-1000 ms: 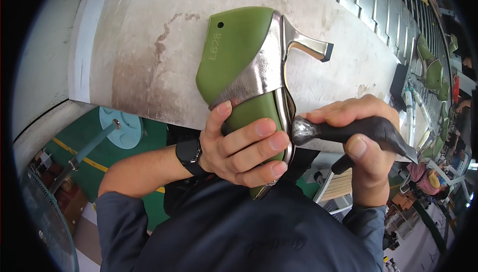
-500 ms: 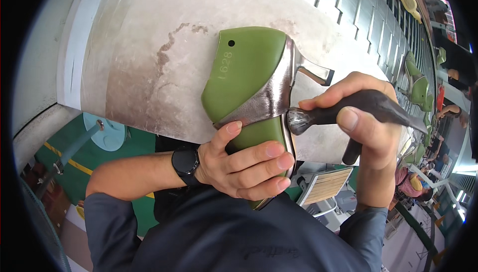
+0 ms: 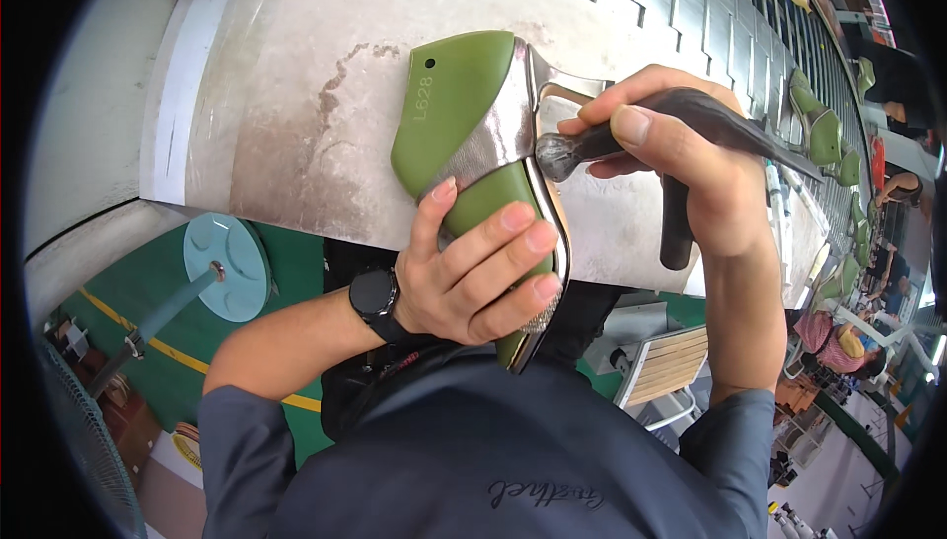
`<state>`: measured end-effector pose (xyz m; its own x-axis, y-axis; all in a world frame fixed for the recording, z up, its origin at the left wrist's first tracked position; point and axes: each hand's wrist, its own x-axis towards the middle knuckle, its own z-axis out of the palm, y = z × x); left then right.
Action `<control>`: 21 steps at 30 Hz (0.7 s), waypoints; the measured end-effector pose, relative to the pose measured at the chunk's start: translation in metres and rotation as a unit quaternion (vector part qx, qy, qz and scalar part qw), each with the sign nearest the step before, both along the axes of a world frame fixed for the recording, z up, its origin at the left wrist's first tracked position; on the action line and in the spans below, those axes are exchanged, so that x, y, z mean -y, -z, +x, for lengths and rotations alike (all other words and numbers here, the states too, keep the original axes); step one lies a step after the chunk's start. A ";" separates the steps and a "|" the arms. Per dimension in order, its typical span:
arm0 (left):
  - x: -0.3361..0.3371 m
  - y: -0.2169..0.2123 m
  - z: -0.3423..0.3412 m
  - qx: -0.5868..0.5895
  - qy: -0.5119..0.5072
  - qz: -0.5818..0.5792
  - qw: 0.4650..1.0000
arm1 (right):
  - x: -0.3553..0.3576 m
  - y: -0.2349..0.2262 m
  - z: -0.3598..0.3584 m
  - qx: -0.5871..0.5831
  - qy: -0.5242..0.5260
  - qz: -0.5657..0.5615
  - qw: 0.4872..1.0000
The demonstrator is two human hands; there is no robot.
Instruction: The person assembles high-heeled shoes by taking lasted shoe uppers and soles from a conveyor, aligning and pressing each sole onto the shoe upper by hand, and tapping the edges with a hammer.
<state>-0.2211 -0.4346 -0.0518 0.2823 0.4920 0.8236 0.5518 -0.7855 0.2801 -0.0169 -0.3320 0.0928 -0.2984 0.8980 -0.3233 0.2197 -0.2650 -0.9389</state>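
Observation:
A green shoe last lies tilted over the worktable, wearing a high-heeled sandal with a metallic silver band and a silver heel. My left hand is wrapped round the toe half, fingers spread across the last, holding it steady. In my right hand is a black cobbler's hammer, gripped by its head, with the handle hanging down below. The hammer's round face meets the edge of the sole near the silver band. The sandal's underside is mostly turned away from view.
The pale, stained worktable spreads beneath the shoe. A slatted metal conveyor runs along its far right side, with more green lasts farther down. A light blue round stool stands at left, a wooden-slatted seat at lower right. People are in the background.
The shoe and my left hand have shifted up and slightly left over the table. My right hand has carried the hammer the same way, its face still at the sole edge.

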 end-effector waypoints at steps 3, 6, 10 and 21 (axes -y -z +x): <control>-0.002 -0.002 -0.005 -0.062 0.024 0.007 0.998 | 0.003 -0.002 0.006 -0.011 -0.011 -0.010 1.000; 0.000 -0.003 0.001 -0.010 -0.006 -0.015 1.000 | 0.019 -0.006 0.008 -0.020 -0.007 -0.034 0.999; 0.000 -0.007 0.002 -0.008 -0.002 -0.010 1.000 | 0.078 -0.009 0.013 -0.086 0.028 0.078 0.993; 0.002 -0.010 0.000 -0.005 0.003 -0.019 1.000 | 0.148 -0.010 0.005 -0.016 -0.098 0.250 0.963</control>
<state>-0.2214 -0.4364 -0.0415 0.2931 0.5203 0.8021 0.5494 -0.7783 0.3040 -0.0123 -0.4805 0.1025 -0.4814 0.8641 0.1468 0.1880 0.2654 -0.9456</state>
